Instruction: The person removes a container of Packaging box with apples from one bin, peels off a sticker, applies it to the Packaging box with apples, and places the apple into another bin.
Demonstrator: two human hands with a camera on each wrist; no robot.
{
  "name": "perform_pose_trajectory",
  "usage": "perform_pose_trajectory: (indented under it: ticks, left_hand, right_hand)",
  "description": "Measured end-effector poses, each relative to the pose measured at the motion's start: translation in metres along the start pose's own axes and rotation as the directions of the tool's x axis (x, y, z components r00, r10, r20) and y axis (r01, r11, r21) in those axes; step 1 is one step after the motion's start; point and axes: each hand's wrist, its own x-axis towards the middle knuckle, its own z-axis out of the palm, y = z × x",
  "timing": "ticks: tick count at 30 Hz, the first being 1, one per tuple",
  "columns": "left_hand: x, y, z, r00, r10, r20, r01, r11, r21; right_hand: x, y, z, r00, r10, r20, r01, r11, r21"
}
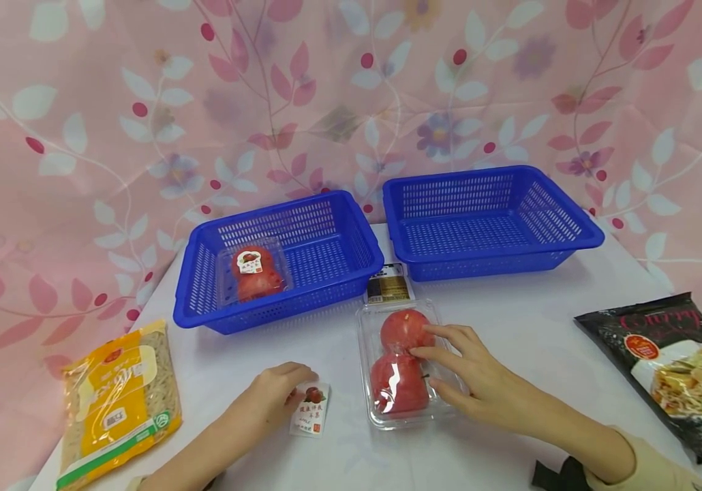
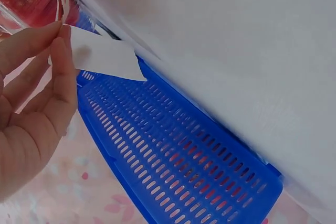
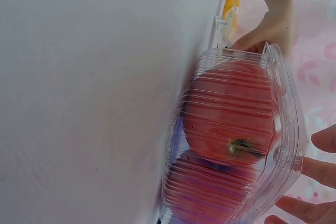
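Clear fruit pack on the desk, a hand at each side

A right blue basket and left blue basket stand behind it, the left holding a labelled pack. Loosely spread, the fingers of the right hand touch the clear fruit pack's side. The left hand pinches a small label between its fingers.
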Motion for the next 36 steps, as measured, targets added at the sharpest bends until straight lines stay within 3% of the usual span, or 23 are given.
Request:
perform_pose_trajectory:
  ticks: [4, 10, 20, 25, 31, 36]
  left_hand:
    - [0.002, 0.002, -0.001, 0.998, 0.039, -0.059, -0.039, 0.999, -0.011]
    - [0.003, 0.004, -0.005, 0.993, 0.020, -0.114, -0.028, 0.997, -0.068]
    - [0.005, 0.001, -0.003, 0.969, 0.072, -0.237, -0.106, 0.985, -0.133]
    - [0.004, 0.004, -0.006, 0.951, 0.114, -0.287, -0.154, 0.981, -0.119]
    - [0.004, 0.013, -0.017, 0.945, 0.095, -0.313, -0.141, 0.981, -0.130]
    - [0.007, 0.024, -0.025, 0.925, 0.145, -0.350, -0.210, 0.965, -0.156]
  right_hand:
    - [0.000, -0.001, 0.000, 1.000, 0.005, 0.008, -0.005, 1.000, 0.012]
    - [0.001, -0.003, -0.002, 0.999, 0.036, 0.040, -0.038, 0.999, 0.036]
    - [0.004, -0.006, -0.002, 0.998, 0.038, 0.050, -0.040, 0.998, 0.053]
    - [0.006, -0.008, -0.002, 0.999, 0.023, 0.045, -0.026, 0.998, 0.059]
    - [0.010, -0.011, -0.001, 1.000, -0.012, 0.027, 0.010, 0.997, 0.081]
    - [0.015, -0.014, -0.001, 0.999, -0.035, 0.006, 0.035, 0.994, 0.107]
